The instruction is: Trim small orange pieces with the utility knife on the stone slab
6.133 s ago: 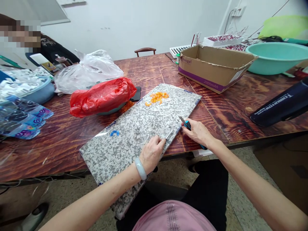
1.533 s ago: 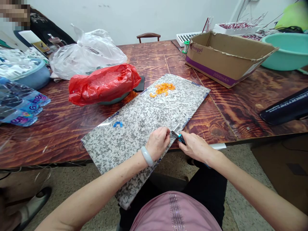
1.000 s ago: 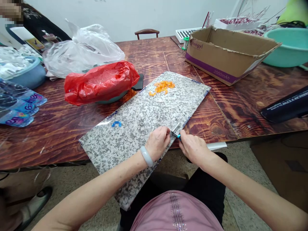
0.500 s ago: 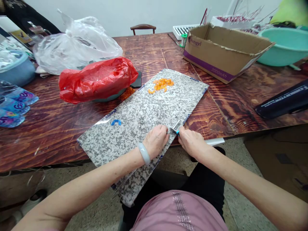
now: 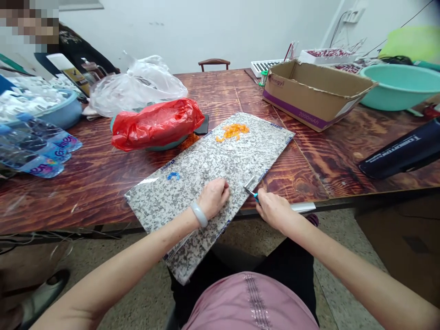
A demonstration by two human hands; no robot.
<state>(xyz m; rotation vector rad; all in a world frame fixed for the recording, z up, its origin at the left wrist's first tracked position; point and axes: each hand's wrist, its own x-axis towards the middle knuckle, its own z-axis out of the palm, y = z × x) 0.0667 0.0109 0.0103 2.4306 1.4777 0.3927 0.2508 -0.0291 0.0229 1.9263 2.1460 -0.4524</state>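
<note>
A speckled grey-and-white board [image 5: 195, 197] lies aslant over the table's front edge, its near corner above my lap. My left hand [image 5: 213, 197], fingers curled in, rests over the board's middle; whether anything is in the fingers is hidden. My right hand [image 5: 274, 206] is closed round a blue-handled tool [image 5: 255, 195] with a thin metal tip, at the board's right edge. Beside that tip lies a short silvery piece [image 5: 250, 182]. Orange translucent pieces [image 5: 235, 131] are heaped at the far end, with pale thin strips [image 5: 256, 149] near them. Small blue pieces [image 5: 173, 175] lie left.
Left on the wooden table [image 5: 96, 192] are a red plastic bag [image 5: 158, 123] over a bowl, a white plastic bag [image 5: 140, 89] and water bottles [image 5: 44, 151]. Right are a cardboard box [image 5: 305, 98], a mint basin [image 5: 400, 87] and a dark cylinder [image 5: 402, 149]. Another person [image 5: 79, 48] is at far left.
My left hand has drawn left, away from the tool's tip, widening the gap. My right hand keeps its grip on the tool. The view has swung slightly left and up.
</note>
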